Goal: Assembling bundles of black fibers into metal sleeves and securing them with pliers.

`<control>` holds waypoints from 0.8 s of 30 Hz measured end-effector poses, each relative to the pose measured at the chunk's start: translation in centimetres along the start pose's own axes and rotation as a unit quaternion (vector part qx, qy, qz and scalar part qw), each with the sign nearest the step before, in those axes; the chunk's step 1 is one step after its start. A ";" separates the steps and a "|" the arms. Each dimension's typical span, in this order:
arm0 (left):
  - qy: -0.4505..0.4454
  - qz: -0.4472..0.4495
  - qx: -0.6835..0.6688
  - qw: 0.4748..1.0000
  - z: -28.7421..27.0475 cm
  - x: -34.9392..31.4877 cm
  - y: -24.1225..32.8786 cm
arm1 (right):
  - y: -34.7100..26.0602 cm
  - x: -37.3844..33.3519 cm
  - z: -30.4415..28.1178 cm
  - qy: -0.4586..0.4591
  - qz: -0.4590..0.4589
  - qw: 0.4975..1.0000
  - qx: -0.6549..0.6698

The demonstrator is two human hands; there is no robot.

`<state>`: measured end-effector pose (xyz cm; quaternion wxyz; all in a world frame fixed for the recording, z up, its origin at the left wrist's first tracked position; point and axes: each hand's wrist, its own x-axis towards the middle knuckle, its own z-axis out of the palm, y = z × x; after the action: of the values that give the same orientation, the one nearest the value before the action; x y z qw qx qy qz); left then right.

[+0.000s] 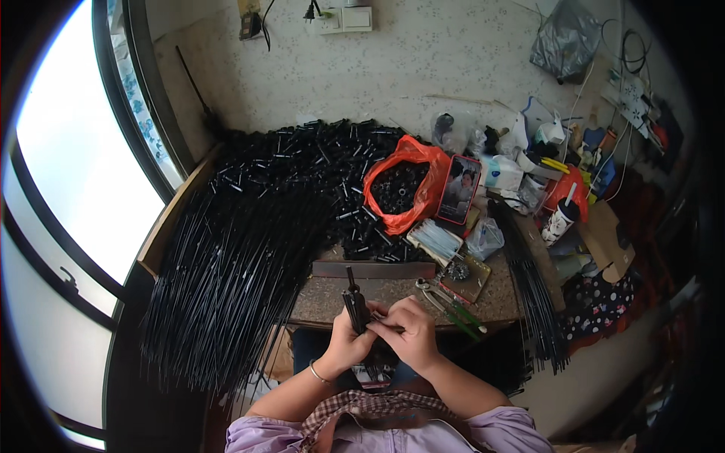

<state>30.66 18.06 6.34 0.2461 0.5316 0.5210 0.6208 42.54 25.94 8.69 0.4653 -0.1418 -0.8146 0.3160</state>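
Upright in my left hand (349,343) is a black cylindrical part (356,308) with a thin dark shaft rising from its top. The fingers of that hand are wrapped round its lower portion. My right hand (411,332) is closed in a pinch against the part's lower right side; whatever lies between the fingertips is too small to make out. Both hands are close together over the front edge of the brown worktable (340,294). Just right of them lie pliers with green handles (453,308). A dark bar (374,269) lies beyond the hands.
Black plastic pieces (302,162) are heaped at the back. Long thin black rods (219,294) overhang the left edge, more rods (529,279) the right. An orange bag (434,181) holds black rings beside a propped phone (459,190). A patterned cup (559,223) stands among clutter.
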 end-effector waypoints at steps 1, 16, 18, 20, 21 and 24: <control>-0.014 0.014 -0.020 1.000 -0.1 0.7 1.2 | -1.6 0.5 -0.4 0.037 -0.056 0.996 -0.054; 0.006 0.093 0.046 0.995 -1.9 2.0 6.8 | 9.9 -9.9 -7.3 -0.223 0.189 0.803 -0.519; -0.020 0.141 0.067 0.988 -1.7 3.2 7.0 | 10.5 -10.0 -7.1 -0.141 0.361 0.921 -0.046; -0.052 0.075 0.041 0.995 -3.0 3.2 7.8 | 5.5 -6.5 -7.2 -0.123 0.548 0.791 0.244; -0.057 0.007 -0.017 0.998 -3.7 3.2 7.5 | 2.9 -5.8 -7.2 -0.115 0.504 0.808 0.281; 0.018 0.094 -0.078 0.992 -5.0 3.0 6.2 | -3.2 -2.9 -7.8 -0.108 0.408 0.832 0.361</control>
<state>26.63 16.62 13.76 0.2177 0.5458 0.4234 0.6895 50.91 24.95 11.71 0.2217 -0.2477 -0.5555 0.7621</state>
